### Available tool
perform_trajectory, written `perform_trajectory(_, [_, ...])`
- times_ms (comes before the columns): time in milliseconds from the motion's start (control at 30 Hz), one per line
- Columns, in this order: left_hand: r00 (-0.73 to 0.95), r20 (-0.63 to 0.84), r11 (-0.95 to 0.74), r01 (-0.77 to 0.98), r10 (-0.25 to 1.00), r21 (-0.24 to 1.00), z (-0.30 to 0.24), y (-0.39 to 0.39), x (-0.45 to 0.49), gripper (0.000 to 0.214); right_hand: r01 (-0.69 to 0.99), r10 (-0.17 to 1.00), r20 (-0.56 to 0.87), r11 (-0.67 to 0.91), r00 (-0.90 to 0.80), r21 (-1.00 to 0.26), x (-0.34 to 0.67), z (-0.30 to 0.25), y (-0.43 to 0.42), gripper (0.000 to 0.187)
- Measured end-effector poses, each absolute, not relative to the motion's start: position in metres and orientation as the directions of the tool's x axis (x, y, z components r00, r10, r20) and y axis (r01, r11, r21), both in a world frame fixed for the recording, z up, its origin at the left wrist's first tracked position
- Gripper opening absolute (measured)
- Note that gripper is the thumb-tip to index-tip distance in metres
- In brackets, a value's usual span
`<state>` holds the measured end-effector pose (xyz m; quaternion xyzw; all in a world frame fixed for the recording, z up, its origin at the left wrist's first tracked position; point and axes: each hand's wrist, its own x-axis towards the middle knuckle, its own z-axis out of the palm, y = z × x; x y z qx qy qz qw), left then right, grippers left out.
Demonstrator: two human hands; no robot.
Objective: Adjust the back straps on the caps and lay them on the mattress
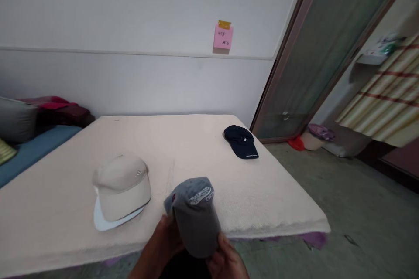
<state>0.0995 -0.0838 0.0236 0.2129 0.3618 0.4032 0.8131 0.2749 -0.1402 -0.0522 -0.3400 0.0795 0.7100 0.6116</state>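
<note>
A grey-blue baseball cap [198, 222] with white lettering on its front is held over the near edge of the bed-like surface, brim toward me. My left hand [166, 235] grips the cap's left side, and my right hand [225, 255] pinches the brim's right edge. To the left, a beige cap [122, 187] lies on the cover, with a pale blue brim [104, 222] showing beneath its own. Farther back on the right rests a navy cap [241, 141] with a small white emblem, its brim pointing toward me.
A cream cover [183, 139] spreads over the surface. Grey and red cushions or cloths [55, 107] lie at the far left. A pink note [223, 37] is taped to the wall. On the right are a sliding door [314, 52], a waste bin [314, 137] and a striped curtain [386, 91].
</note>
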Motion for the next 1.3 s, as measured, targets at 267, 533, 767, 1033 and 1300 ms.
perform_trajectory(267, [0.162,-0.369,0.312,-0.865,0.915,0.393,0.081,-0.050,0.095,0.034,-0.816,0.918,-0.353,-0.342,-0.183,-0.466,0.273,-0.048,-0.167,0.038])
perform_trajectory(533, [-0.184,-0.071,-0.077,-0.687,0.980,0.722,0.134,-0.078,0.093,0.028,-0.738,0.905,-0.423,-0.320,-0.051,-0.595,0.251,-0.041,-0.158,0.045])
perform_trajectory(767, [0.031,-0.104,0.108,-0.346,0.994,0.932,0.115,-0.123,0.101,0.028,-0.540,0.916,-0.372,-0.239,0.150,-0.807,0.259,-0.024,-0.165,0.038])
perform_trajectory(1033, [0.154,-0.043,0.042,0.007,0.987,0.999,0.115,-0.154,0.112,0.029,-0.002,0.871,0.249,0.276,0.423,-0.961,0.286,0.076,-0.202,0.009])
perform_trajectory(1300, [0.438,0.029,-0.161,0.268,0.899,0.950,0.128,-0.177,0.119,0.022,0.417,0.797,0.605,0.549,0.002,-0.725,0.274,0.117,-0.220,0.032])
